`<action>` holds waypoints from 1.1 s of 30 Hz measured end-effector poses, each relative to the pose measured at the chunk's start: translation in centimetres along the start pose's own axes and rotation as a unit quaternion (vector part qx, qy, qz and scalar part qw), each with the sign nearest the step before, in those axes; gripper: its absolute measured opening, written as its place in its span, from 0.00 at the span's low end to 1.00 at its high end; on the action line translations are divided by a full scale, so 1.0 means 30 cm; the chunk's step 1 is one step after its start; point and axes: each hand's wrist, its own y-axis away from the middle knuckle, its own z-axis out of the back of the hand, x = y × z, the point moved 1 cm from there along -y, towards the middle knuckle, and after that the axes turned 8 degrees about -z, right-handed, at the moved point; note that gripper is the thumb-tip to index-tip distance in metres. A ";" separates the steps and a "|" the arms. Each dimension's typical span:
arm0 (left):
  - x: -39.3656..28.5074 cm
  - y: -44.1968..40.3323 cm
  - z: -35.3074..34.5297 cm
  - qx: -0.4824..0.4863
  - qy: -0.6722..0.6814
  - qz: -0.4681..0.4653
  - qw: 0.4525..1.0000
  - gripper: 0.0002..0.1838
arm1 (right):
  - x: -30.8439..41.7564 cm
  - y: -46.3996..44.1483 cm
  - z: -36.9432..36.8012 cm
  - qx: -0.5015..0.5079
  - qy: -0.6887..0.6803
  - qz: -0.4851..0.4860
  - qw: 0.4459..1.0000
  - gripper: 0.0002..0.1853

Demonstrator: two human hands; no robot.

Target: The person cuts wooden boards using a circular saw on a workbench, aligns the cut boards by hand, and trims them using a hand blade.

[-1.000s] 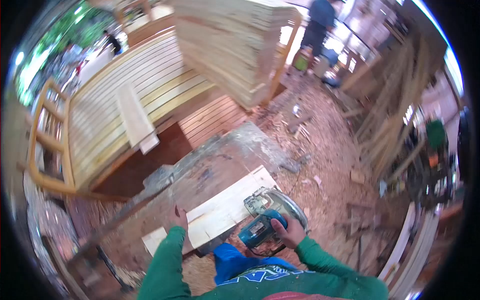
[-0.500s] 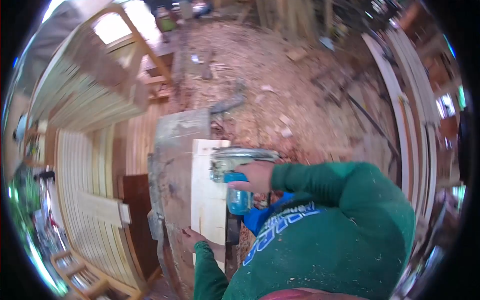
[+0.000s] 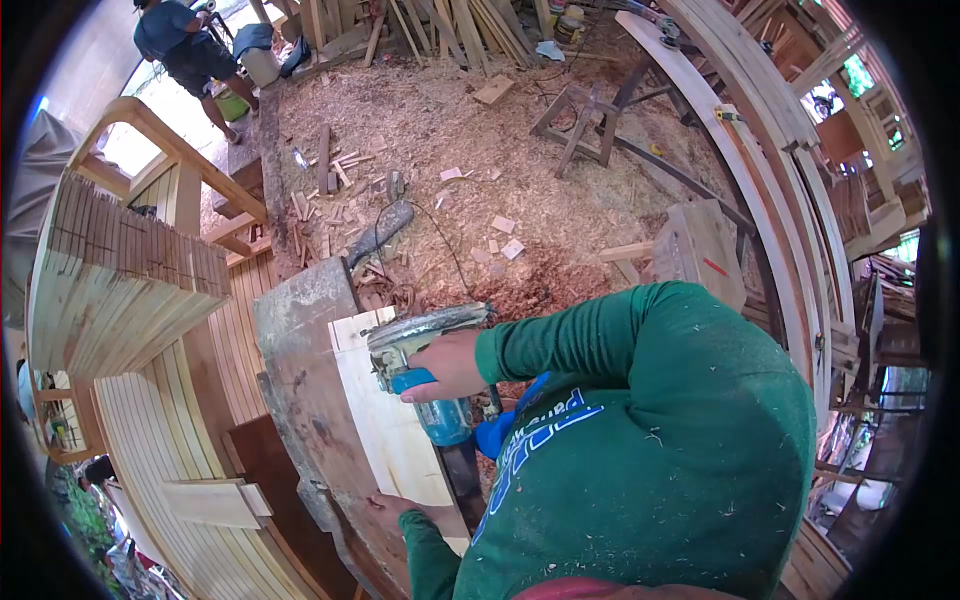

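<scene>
My right hand point(image 3: 447, 366) is closed on the handle of a circular saw point(image 3: 443, 424) with a blue motor housing and a metal guard. The saw sits at the far right part of a pale wooden board point(image 3: 385, 424), which lies on a worn workbench point(image 3: 297, 345). Near the board's close end, my left hand point(image 3: 388, 510) lies low at its left edge, fingers stretched past it onto the bench. The blade and the saw's underside are hidden.
Slatted wooden furniture point(image 3: 120, 275) stands close on the left. Long planks point(image 3: 775, 200) run along the right. Offcuts and shavings cover the floor point(image 3: 400, 120), where a cord point(image 3: 450, 245) trails. Another person point(image 3: 185, 50) is at the upper left.
The view has turned and tilted up, bringing the other person and more floor into sight. Both hands keep their places, the right one still on the saw.
</scene>
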 end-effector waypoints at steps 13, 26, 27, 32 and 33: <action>0.054 -0.021 -0.034 -0.026 0.039 -0.036 0.998 0.26 | 0.017 0.009 0.025 0.031 -0.005 -0.017 0.999 0.38; -0.130 0.057 0.056 -0.028 -0.140 0.001 0.990 0.28 | 0.050 0.012 0.046 0.058 -0.011 -0.018 0.998 0.42; -0.122 0.051 0.050 -0.036 -0.139 0.004 0.990 0.27 | 0.047 0.007 0.045 0.053 -0.004 -0.014 0.998 0.42; -0.118 0.050 0.051 -0.030 -0.159 0.029 0.986 0.25 | 0.039 0.004 0.034 0.043 0.010 -0.014 0.999 0.43; -0.118 0.051 0.053 -0.032 -0.152 0.021 0.988 0.25 | 0.038 0.004 0.031 0.042 0.008 -0.013 0.999 0.42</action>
